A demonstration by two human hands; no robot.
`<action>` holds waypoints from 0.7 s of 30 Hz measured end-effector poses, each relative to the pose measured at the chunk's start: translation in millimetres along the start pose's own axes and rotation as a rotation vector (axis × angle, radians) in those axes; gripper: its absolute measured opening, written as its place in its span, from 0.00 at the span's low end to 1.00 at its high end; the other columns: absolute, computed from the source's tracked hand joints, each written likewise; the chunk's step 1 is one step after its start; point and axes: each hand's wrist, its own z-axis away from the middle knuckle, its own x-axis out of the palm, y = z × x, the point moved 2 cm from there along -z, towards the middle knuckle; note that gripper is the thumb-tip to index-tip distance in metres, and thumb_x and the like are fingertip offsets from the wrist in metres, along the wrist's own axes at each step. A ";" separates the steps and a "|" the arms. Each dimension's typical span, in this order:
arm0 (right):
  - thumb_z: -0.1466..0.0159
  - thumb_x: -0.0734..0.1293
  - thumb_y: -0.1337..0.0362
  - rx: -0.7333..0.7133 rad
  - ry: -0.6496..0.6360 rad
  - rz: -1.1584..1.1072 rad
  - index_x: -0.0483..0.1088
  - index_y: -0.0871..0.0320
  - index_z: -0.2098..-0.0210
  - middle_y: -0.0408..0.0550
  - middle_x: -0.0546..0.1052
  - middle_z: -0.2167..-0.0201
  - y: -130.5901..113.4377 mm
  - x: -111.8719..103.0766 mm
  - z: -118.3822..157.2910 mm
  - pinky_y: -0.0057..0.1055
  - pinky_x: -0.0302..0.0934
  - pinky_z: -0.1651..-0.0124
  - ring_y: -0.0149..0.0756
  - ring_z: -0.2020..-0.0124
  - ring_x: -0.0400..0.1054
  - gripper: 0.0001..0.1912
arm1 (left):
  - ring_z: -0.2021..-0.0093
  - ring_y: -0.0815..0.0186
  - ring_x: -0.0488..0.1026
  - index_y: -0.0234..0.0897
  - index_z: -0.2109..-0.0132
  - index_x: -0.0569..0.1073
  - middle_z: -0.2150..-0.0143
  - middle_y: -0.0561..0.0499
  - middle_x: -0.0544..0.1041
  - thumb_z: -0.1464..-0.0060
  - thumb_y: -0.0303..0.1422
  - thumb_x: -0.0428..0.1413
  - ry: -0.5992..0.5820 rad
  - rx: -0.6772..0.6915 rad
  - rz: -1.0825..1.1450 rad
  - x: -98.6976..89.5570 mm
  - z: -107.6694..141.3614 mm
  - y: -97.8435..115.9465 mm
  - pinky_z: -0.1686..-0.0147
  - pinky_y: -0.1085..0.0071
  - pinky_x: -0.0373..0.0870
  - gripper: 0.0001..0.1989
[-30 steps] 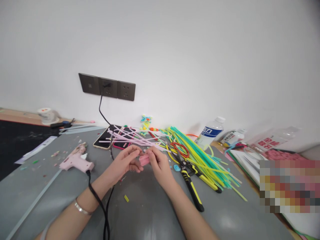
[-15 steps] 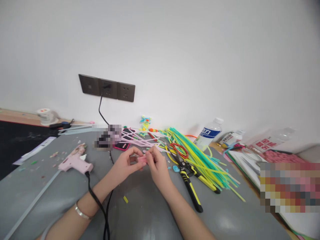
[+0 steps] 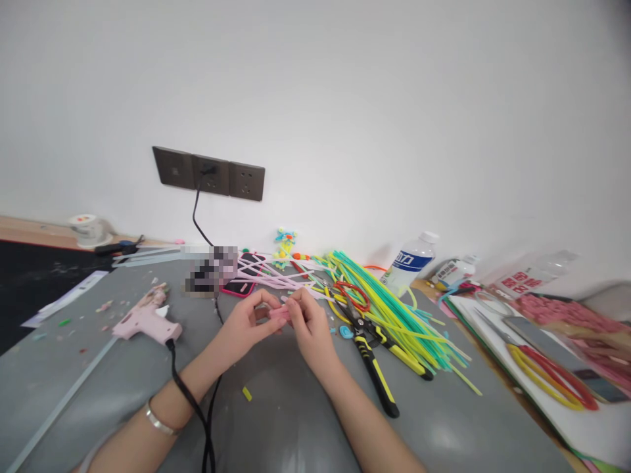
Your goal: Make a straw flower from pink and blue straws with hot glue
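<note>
My left hand (image 3: 252, 323) and my right hand (image 3: 309, 322) meet above the grey table. Between their fingertips is a small pink piece (image 3: 279, 314), pinched from both sides; the fingers hide part of it. Behind the hands lie several pale pink strips (image 3: 276, 279), some crossing a phone in a pink case (image 3: 239, 288). To the right are pliers with black and yellow handles (image 3: 374, 368) and a red loop handle (image 3: 362, 295). A pink glue gun (image 3: 148, 320) rests on its side left of my left forearm.
A bundle of yellow and green thin sticks (image 3: 394, 315) spreads at right, with a bottle (image 3: 410, 264) behind it. Scissors (image 3: 557, 381) lie on white paper at far right. The glue gun's black cord (image 3: 190, 391) passes over my left forearm. A yellow scrap (image 3: 247, 393) sits in front.
Both hands keep their pinch on the pink piece, with barely any finger movement. The whole view has shifted very slightly. Scissors on the right-hand paper now show where blurring covered them.
</note>
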 end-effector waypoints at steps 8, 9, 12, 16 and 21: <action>0.30 0.60 0.54 -0.018 -0.043 -0.184 0.66 0.55 0.59 0.42 0.70 0.71 0.6 3.0 1.1 0.27 0.56 0.72 0.31 0.74 0.63 0.11 | 0.64 0.66 0.75 0.35 0.62 0.71 0.62 0.50 0.74 0.52 0.41 0.66 0.103 -0.021 0.019 -3.9 -1.0 1.7 0.67 0.71 0.75 0.17; 0.31 0.61 0.54 -0.027 -0.046 -0.188 0.66 0.55 0.58 0.43 0.72 0.69 0.2 2.4 0.5 0.27 0.59 0.70 0.32 0.73 0.65 0.11 | 0.63 0.65 0.75 0.35 0.61 0.71 0.60 0.49 0.74 0.53 0.41 0.66 0.113 -0.021 0.031 -4.0 -1.0 1.6 0.66 0.71 0.75 0.18; 0.31 0.60 0.56 -0.063 -0.076 -0.153 0.69 0.56 0.56 0.47 0.76 0.66 -4.1 -1.1 -2.1 0.29 0.63 0.65 0.35 0.68 0.70 0.12 | 0.62 0.65 0.75 0.35 0.57 0.72 0.56 0.47 0.75 0.54 0.40 0.67 0.100 -0.046 0.040 -3.9 -1.3 0.5 0.66 0.71 0.75 0.20; 0.30 0.59 0.56 -0.134 -0.181 -0.036 0.73 0.56 0.54 0.48 0.78 0.65 -9.2 -9.2 -7.0 0.33 0.65 0.56 0.38 0.63 0.72 0.15 | 0.63 0.63 0.76 0.34 0.56 0.73 0.58 0.47 0.77 0.55 0.38 0.67 0.017 -0.101 -0.028 -4.2 -2.4 -1.7 0.64 0.68 0.75 0.20; 0.30 0.56 0.58 -0.091 0.013 0.169 0.75 0.58 0.54 0.47 0.76 0.71 12.3 -38.5 -21.9 0.32 0.64 0.64 0.37 0.72 0.69 0.18 | 0.58 0.60 0.76 0.33 0.58 0.75 0.59 0.46 0.79 0.53 0.34 0.64 -0.073 -0.087 -0.199 -3.4 -2.8 -3.9 0.55 0.65 0.72 0.14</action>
